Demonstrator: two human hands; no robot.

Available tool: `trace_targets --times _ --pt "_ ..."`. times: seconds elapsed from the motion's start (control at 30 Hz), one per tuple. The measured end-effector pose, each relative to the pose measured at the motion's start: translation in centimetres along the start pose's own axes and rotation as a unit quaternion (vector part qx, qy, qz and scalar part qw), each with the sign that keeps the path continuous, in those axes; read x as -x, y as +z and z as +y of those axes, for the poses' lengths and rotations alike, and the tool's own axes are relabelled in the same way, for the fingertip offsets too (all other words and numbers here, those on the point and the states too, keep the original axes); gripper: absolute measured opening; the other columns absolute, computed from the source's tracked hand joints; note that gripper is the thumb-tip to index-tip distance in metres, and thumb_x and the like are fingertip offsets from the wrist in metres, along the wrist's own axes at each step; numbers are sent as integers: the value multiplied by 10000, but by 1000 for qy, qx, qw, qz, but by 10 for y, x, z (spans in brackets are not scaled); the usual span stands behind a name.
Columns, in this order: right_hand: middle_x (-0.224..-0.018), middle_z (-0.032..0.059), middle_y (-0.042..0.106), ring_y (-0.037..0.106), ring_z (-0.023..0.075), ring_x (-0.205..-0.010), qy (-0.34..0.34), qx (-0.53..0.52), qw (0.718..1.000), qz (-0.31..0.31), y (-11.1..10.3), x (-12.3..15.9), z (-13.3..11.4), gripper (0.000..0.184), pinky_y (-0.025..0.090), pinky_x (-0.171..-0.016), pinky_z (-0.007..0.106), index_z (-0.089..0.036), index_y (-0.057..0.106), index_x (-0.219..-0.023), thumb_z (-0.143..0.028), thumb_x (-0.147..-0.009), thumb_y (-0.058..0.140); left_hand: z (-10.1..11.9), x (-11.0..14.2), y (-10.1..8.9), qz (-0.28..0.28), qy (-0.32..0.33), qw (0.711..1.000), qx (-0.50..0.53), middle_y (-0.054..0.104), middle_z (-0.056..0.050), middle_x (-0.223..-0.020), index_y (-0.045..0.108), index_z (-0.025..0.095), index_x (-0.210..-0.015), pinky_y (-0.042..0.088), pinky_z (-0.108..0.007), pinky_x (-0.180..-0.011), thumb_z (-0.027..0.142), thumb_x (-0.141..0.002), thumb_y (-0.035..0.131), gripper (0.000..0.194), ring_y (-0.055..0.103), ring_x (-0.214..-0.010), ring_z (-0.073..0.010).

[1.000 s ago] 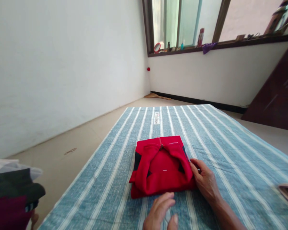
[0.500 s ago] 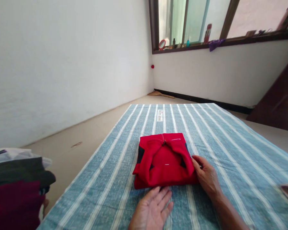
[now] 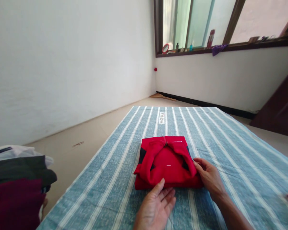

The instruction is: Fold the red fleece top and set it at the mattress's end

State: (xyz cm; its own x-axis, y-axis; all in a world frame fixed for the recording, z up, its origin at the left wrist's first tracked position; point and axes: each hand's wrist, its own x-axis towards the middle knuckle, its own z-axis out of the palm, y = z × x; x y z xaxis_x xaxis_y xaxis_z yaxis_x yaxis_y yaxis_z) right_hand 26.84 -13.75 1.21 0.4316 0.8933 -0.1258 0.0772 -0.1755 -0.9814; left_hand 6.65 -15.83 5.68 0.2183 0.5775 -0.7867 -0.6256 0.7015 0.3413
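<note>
A folded red garment (image 3: pixel 166 163) with dark side panels and a zip at the collar lies on a blue mat with white stripes (image 3: pixel 230 150). My left hand (image 3: pixel 157 206) is at the garment's near edge, palm up, with the thumb resting on top of the fabric and the fingertips at or under the edge. My right hand (image 3: pixel 210 177) presses against the garment's right side, fingers curled at the fold. How far the fingers of either hand reach under the cloth is hidden.
A stack of folded clothes (image 3: pixel 16 188), dark, maroon and white, sits at the lower left. The beige floor (image 3: pixel 81 140) runs along the white wall. A window sill (image 3: pixel 206 48) holds bottles and small items. A dark wooden door (image 3: pixel 280 108) leans at right.
My left hand turned palm up and moved forward to the garment's near edge, thumb now on top. My right hand stayed at the right side. The view shifted slightly.
</note>
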Motion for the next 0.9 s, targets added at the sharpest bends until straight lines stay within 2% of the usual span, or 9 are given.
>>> trace_targets --times 0.2,0.33,0.4,0.47,0.57,0.67,0.73,0.83,0.9 --pt "-813 60 713 666 223 -702 7 -29 999 -30 0 -8 1 422 512 -623 312 -172 641 -961 -478 -669 639 0 -17 6 -11 -26 1000 10 621 -198 -1088 535 44 -1158 469 -367 -900 307 -877 538 385 572 -1106 -275" --pt "-737 31 692 640 195 -638 3 -4 997 -80 -6 -18 0 342 477 -543 281 -187 663 -913 -446 -696 616 -2 -24 8 -24 -8 999 33 628 -153 -1109 520 110 -1199 463 -354 -892 299 -856 574 395 601 -1048 -253" --pt "-673 16 666 613 174 -586 16 43 990 -132 -11 -27 -9 314 438 -494 257 -183 665 -905 -419 -709 597 -3 -27 5 -27 -5 999 31 643 -139 -1068 537 123 -1161 479 -347 -845 313 -830 617 389 628 -957 -243" --pt "-634 16 642 601 160 -565 20 132 979 -156 -16 -40 -23 268 407 -480 239 -168 666 -884 -366 -732 567 -4 -31 2 -28 -7 999 25 661 -122 -1010 562 138 -1093 489 -338 -790 328 -815 642 346 638 -874 -228" --pt "-637 40 628 607 159 -595 -41 294 949 -108 -13 -68 -52 237 395 -524 242 -145 670 -842 -294 -795 493 -6 -36 -2 -26 -10 999 17 678 -94 -955 580 168 -1023 488 -338 -750 321 -799 667 286 638 -825 -215" --pt "-719 71 643 598 183 -688 -89 339 933 -80 8 -104 -80 222 377 -589 263 -138 679 -865 -283 -792 528 -7 -40 -2 -27 -14 1000 6 684 -97 -942 594 170 -984 489 -346 -739 328 -776 691 279 640 -851 -231" --pt "-815 88 655 590 199 -762 -114 347 926 -91 32 -126 -94 225 373 -630 271 -140 684 -905 -281 -761 583 -10 -45 -2 -26 -11 1000 -4 683 -107 -910 602 165 -939 489 -343 -717 342 -773 687 257 643 -877 -251" --pt "-826 53 662 582 179 -760 -132 337 917 -167 71 -152 -106 229 375 -643 253 -170 698 -886 -295 -695 677 -15 -56 -5 -7 8 1000 -4 671 -114 -866 595 168 -928 491 -340 -676 345 -782 662 239 648 -869 -271" --pt "-749 25 657 573 156 -695 -123 327 907 -235 93 -163 -109 227 378 -616 242 -178 711 -820 -302 -631 739 -19 -65 -9 11 16 1000 3 659 -120 -868 575 162 -1009 497 -343 -654 346 -768 669 317 650 -846 -278"
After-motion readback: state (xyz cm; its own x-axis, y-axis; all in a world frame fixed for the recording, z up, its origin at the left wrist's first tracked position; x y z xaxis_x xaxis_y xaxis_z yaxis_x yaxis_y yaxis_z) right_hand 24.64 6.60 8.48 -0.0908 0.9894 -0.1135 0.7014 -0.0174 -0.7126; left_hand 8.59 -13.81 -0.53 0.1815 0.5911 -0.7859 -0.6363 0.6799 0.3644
